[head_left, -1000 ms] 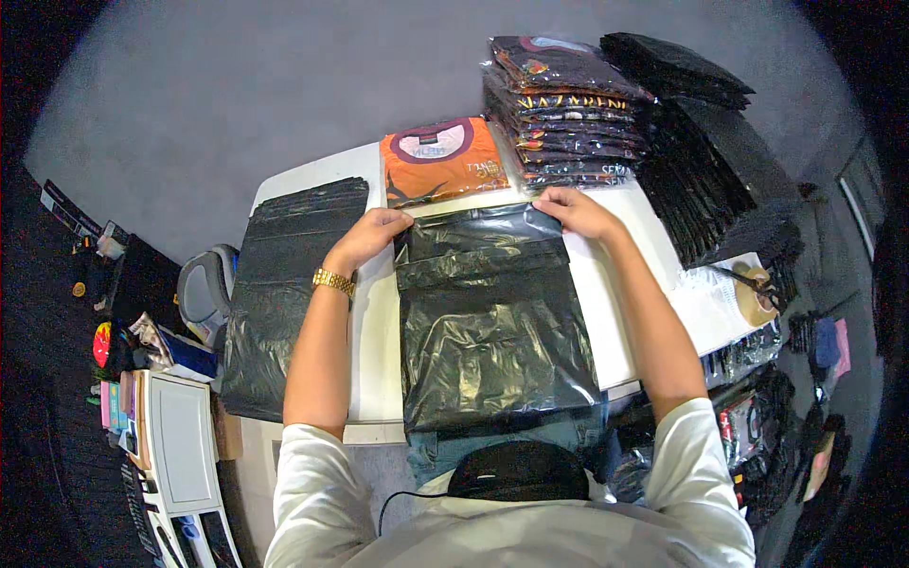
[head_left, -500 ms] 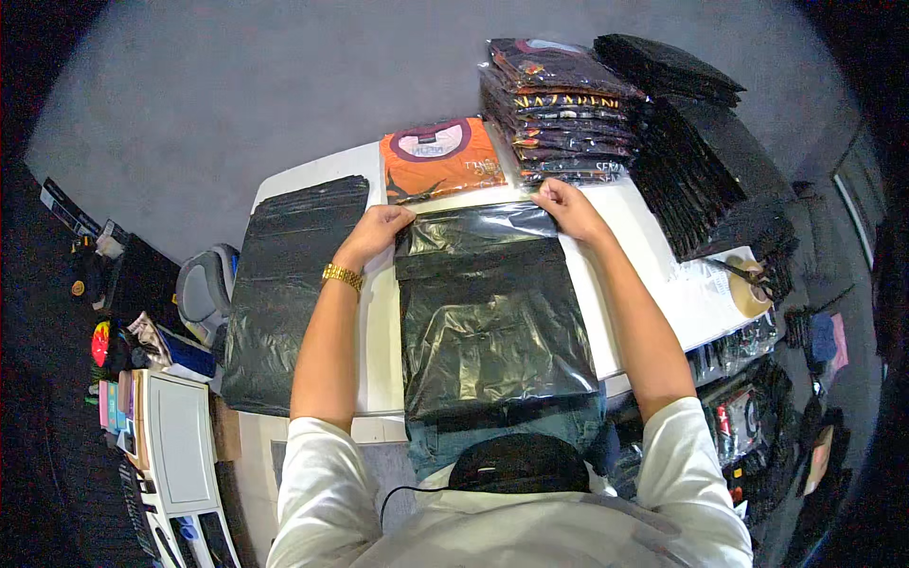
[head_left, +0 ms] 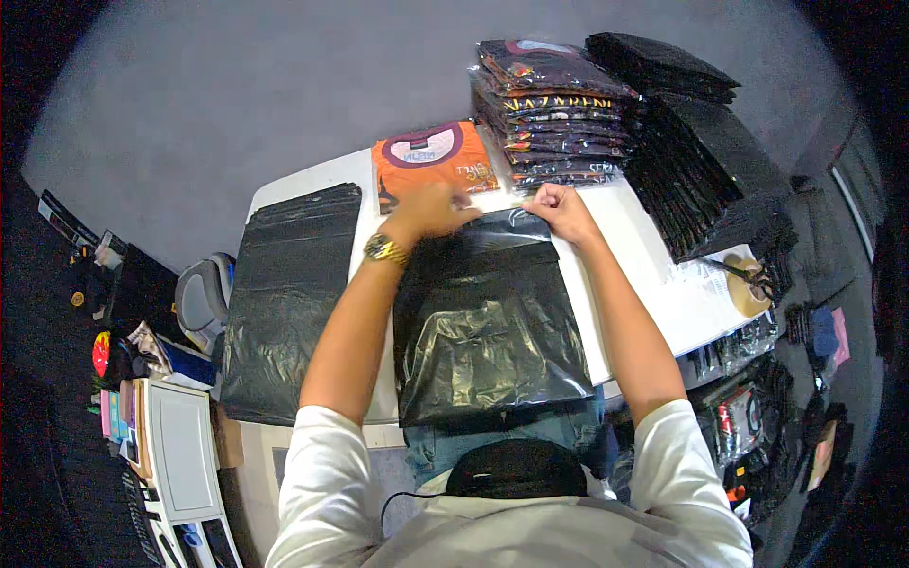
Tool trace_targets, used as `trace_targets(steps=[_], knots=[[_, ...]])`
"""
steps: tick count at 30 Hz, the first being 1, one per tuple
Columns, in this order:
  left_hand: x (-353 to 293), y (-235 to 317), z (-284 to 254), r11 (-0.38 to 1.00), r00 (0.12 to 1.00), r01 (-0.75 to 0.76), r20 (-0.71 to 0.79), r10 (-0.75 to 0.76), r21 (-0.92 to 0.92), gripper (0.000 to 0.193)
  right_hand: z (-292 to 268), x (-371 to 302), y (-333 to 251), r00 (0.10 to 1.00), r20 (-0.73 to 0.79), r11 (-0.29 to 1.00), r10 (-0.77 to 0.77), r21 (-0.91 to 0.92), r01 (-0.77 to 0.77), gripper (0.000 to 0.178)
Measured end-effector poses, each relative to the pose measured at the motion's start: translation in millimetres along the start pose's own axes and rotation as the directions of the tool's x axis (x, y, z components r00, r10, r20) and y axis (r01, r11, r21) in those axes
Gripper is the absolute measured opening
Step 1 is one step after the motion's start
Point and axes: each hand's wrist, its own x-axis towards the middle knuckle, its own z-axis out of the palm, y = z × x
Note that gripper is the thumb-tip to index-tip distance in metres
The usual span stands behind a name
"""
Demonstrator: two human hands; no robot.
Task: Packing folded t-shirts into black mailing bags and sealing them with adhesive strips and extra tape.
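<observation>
A black plastic mailer bag (head_left: 488, 331) lies flat before me, its near end at the table's front edge. Its surface is shiny and wrinkled, with a glossy flap strip along the far edge. My right hand (head_left: 565, 214) pinches the far right corner of that flap between thumb and fingers. Over the flap's left half is my left hand (head_left: 431, 210), smeared by motion, so its fingers cannot be made out. A gold watch (head_left: 386, 249) is on my left wrist. Just beyond the bag lies a folded orange shirt (head_left: 431, 163) in clear wrapping.
A pile of flat black bags (head_left: 289, 293) covers the white table's (head_left: 620, 256) left side. At the far right stand a stack of wrapped dark shirts (head_left: 559, 118) and stacked black bags (head_left: 677, 175). A tape roll (head_left: 750, 295) and scissors (head_left: 753, 275) lie near the right edge.
My left hand has moved rightward from the flap's left corner to over the flap. My right hand stays at the right corner, with its fingers shifted slightly. The view has shifted slightly.
</observation>
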Motion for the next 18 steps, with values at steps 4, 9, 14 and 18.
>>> trace_targets(steps=[4, 9, 14, 18], knots=[[29.9, 8.5, 29.3, 0.963, 0.985, -0.147, 0.051, 0.163, -0.226, 0.029, 20.1, 4.5, -2.9, 0.998, 0.021, 0.997, -0.060, 0.058, 0.058, 0.025], [29.2, 10.8, 33.3, 0.950, 0.965, -0.238, 0.060, 0.254, -0.203, 0.025, -5.3, -2.6, 13.1, 0.998, -0.023, 0.998, -0.061, 0.012, 0.061, 0.027], [-31.1, -40.6, -5.0, 0.977, 0.999, 0.028, 0.026, -0.023, -0.211, 0.026, -1.1, 0.4, 9.1, 0.994, -0.037, 0.994, -0.101, 0.028, 0.102, 0.028], [-72.1, -85.4, -18.0, 0.975, 0.993, 0.103, -0.036, -0.112, -0.195, 0.021, -0.4, 6.0, 12.5, 0.994, -0.031, 0.994, -0.108, 0.028, 0.109, 0.027]])
